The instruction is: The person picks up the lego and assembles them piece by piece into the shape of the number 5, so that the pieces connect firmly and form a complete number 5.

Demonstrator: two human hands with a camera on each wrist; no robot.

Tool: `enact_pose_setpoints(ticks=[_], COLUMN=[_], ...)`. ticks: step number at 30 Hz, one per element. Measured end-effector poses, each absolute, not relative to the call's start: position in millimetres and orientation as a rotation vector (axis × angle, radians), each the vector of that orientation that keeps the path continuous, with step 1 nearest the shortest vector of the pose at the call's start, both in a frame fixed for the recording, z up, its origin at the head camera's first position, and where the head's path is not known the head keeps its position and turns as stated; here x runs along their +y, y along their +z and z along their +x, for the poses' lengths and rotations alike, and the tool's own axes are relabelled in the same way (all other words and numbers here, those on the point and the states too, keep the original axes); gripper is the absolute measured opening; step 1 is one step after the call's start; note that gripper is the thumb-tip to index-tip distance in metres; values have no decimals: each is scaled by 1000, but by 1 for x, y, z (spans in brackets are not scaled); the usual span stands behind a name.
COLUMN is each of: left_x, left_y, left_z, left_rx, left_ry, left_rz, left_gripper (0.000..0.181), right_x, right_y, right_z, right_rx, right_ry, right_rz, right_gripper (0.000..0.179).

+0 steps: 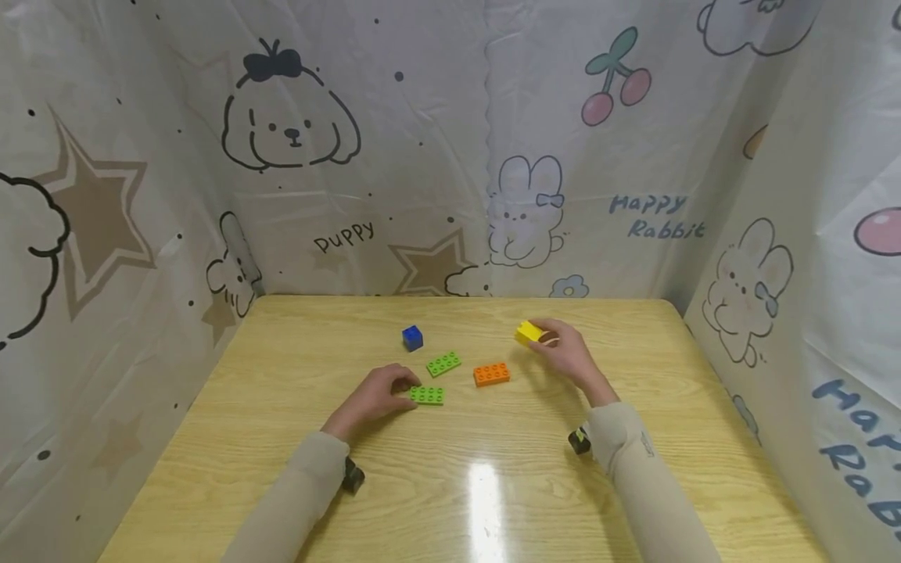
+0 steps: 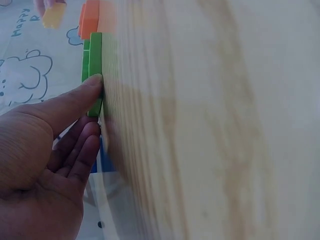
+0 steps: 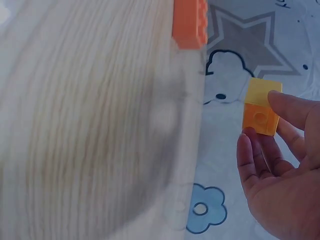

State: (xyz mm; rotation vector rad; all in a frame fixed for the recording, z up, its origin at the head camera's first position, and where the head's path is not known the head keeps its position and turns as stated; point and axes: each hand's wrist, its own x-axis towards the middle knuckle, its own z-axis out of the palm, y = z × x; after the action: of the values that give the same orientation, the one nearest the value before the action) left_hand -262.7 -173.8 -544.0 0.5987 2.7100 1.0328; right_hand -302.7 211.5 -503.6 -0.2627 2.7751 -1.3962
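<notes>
My left hand (image 1: pixel 378 395) pinches the left end of a flat light-green toy brick (image 1: pixel 427 396), studs up, low at the tabletop. In the left wrist view the thumb (image 2: pixel 90 89) presses the brick's side and the other fingers are partly hidden behind it. My right hand (image 1: pixel 566 356) holds a yellow toy brick (image 1: pixel 529 333) between thumb and fingers, raised off the table. Its hollow underside shows in the right wrist view, where the yellow brick (image 3: pixel 262 92) is tilted. Between the hands lies an orange brick (image 1: pixel 491 374) with its studs up.
A second light-green brick (image 1: pixel 443 364) lies angled just beyond the held green one. Farther back sits a blue block (image 1: pixel 412 338). The wooden table (image 1: pixel 436 500) is bordered by printed cloth (image 1: pixel 422 156) at the back and both sides.
</notes>
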Motion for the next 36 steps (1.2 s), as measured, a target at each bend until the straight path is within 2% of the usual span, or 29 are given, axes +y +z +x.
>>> enact_pose_setpoints(ticks=[18,36], left_x=[-161,-142], left_y=[-544,-546], left_z=[-264,-259], left_rx=[2693,2676], left_ry=[1046,1059], left_rz=[640,701], left_gripper=[32,32], right_x=[185,169], right_y=[-484,-483], right_z=[-286,-271], right_rx=[2692,2651], right_ry=[-1493,-1494], right_rz=[-359,-415], right_gripper=[46,47])
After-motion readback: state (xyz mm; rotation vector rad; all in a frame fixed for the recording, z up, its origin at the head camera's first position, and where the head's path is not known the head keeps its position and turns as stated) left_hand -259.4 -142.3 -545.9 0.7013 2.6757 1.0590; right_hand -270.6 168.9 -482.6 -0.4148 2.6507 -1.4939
